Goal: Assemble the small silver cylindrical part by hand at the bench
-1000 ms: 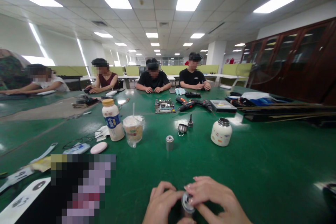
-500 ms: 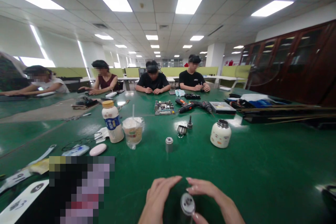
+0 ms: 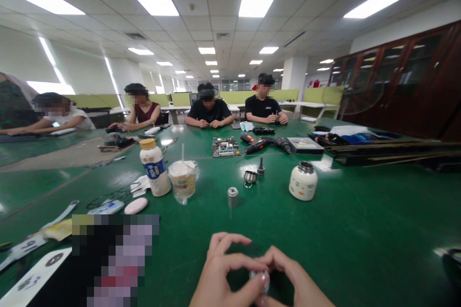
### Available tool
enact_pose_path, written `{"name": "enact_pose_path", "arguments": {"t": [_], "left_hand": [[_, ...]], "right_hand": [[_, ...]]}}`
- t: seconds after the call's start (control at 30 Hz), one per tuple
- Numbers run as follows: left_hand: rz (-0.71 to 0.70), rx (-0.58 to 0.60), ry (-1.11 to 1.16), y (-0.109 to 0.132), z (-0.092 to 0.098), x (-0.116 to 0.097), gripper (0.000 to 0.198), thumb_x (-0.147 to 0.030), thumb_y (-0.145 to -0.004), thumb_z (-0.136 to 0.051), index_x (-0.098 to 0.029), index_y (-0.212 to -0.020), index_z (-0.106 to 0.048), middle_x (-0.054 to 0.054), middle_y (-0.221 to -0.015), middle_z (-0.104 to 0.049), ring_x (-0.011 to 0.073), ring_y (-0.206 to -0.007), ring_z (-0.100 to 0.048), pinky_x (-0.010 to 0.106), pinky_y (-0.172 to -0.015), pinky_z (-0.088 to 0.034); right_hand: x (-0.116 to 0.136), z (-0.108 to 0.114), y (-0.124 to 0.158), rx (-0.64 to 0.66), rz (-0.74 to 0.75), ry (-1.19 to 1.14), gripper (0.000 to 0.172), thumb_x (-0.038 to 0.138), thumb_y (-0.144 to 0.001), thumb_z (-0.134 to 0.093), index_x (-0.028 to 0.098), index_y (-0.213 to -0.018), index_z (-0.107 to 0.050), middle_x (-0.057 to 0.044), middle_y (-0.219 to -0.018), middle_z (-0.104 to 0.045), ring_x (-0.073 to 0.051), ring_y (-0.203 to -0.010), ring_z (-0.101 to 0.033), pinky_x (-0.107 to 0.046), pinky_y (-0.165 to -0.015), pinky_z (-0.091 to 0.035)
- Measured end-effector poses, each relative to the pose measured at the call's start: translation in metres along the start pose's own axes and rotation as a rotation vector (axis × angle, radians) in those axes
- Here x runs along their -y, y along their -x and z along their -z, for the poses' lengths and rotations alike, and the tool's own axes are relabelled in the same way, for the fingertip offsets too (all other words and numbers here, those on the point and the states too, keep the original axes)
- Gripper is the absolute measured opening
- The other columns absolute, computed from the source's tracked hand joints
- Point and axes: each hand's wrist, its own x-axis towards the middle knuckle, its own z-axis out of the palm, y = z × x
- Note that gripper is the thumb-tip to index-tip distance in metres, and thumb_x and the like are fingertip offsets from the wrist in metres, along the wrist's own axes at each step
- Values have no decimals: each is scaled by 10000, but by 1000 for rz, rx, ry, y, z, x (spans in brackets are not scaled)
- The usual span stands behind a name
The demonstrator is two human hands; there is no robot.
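At the bottom edge of the head view my left hand (image 3: 225, 273) and my right hand (image 3: 293, 280) meet over a small round silver part (image 3: 260, 279). Fingertips of both hands pinch it, and most of the part is hidden behind them. Farther out on the green table (image 3: 360, 220) stand a small metal cylinder (image 3: 232, 197), a metal cap with a ring (image 3: 249, 177), a small dark screw-shaped piece (image 3: 260, 168) and a white squat bottle with an open steel mouth (image 3: 303, 181).
A milk bottle (image 3: 154, 167), a plastic cup with a straw (image 3: 183, 180), a pink oval case (image 3: 136, 205) and papers lie to the left. A circuit board (image 3: 225, 146), power drills (image 3: 264, 144) and a long dark case (image 3: 389, 151) sit farther back. Several other people sit along the far side.
My fingers had spread apart around the upright silver part half a second ago; they have now closed in on it again, pinching it between both hands. The view has tilted slightly.
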Motion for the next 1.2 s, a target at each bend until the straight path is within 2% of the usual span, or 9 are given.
{"name": "enact_pose_path", "arguments": {"t": [0.13, 0.23, 0.33, 0.43, 0.5, 0.6, 0.7, 0.77, 1.2], "left_hand": [[-35, -93, -14, -10, 18, 1, 148, -256, -832, -738, -365, -909, -804, 48, -1119, -677, 292, -1117, -517, 504, -987, -429], [-16, -215, -189, -18, 30, 17, 139, -291, -836, -746, -365, -939, -803, 56, -1088, -689, 305, -1084, -517, 528, -963, -425], [106, -140, -365, -21, 30, 41, 154, -288, -800, -783, -408, -894, -803, 49, -1097, -695, 316, -1050, -539, 547, -918, -440], [137, -98, -469, -19, 24, 56, 165, -296, -797, -783, -430, -893, -794, 50, -1157, -682, 343, -1079, -540, 555, -877, -448], [105, -131, -456, -18, 23, 53, 165, -287, -794, -789, -418, -895, -799, 48, -1170, -685, 346, -1097, -541, 557, -885, -443], [-37, -151, -261, -16, 24, 34, 144, -265, -848, -745, -358, -944, -798, 36, -1072, -735, 291, -1056, -584, 492, -913, -465], [-229, -82, -73, -10, 21, 13, 121, -255, -858, -737, -300, -960, -782, 8, -958, -783, 246, -993, -643, 395, -895, -494], [-264, -42, -26, -5, 15, 6, 128, -227, -843, -751, -290, -952, -776, -15, -913, -800, 224, -945, -682, 350, -861, -505], [-137, 6, 150, 3, -3, 11, 209, -197, -881, -669, -291, -1034, -775, 31, -946, -778, 203, -886, -713, 316, -808, -543]], "right_hand": [[-6, 1, 0, -31, 8, 48, 248, 320, -706, -737, 202, -846, -570, -34, -870, -688, -226, -844, -643, -307, -770, -502], [-7, 1, 0, -19, 4, 52, 267, 319, -709, -739, 207, -881, -570, -48, -929, -700, -242, -904, -652, -318, -822, -497], [-7, 0, 1, -1, -7, 37, 288, 332, -708, -749, 214, -877, -548, -56, -948, -704, -255, -932, -660, -334, -851, -494], [-9, 0, 1, 8, -14, 19, 305, 336, -707, -751, 219, -885, -532, -63, -967, -702, -265, -972, -659, -355, -893, -483], [-11, 0, 1, 9, -19, 23, 301, 333, -708, -750, 219, -883, -533, -62, -963, -695, -264, -971, -656, -361, -898, -481], [-12, 1, 0, 2, -12, 47, 298, 336, -702, -749, 214, -874, -539, -47, -920, -679, -250, -911, -647, -347, -854, -487], [-11, 0, 0, -6, 11, 46, 266, 334, -713, -731, 208, -868, -555, -22, -857, -643, -218, -832, -617, -310, -781, -488], [-9, 0, 1, -11, 28, 26, 240, 320, -727, -715, 204, -878, -568, -13, -840, -623, -204, -812, -599, -297, -762, -485], [-11, -1, 3, -26, 18, 55, 241, 268, -712, -720, 196, -901, -589, -13, -854, -642, -205, -818, -618, -283, -760, -486]]}}
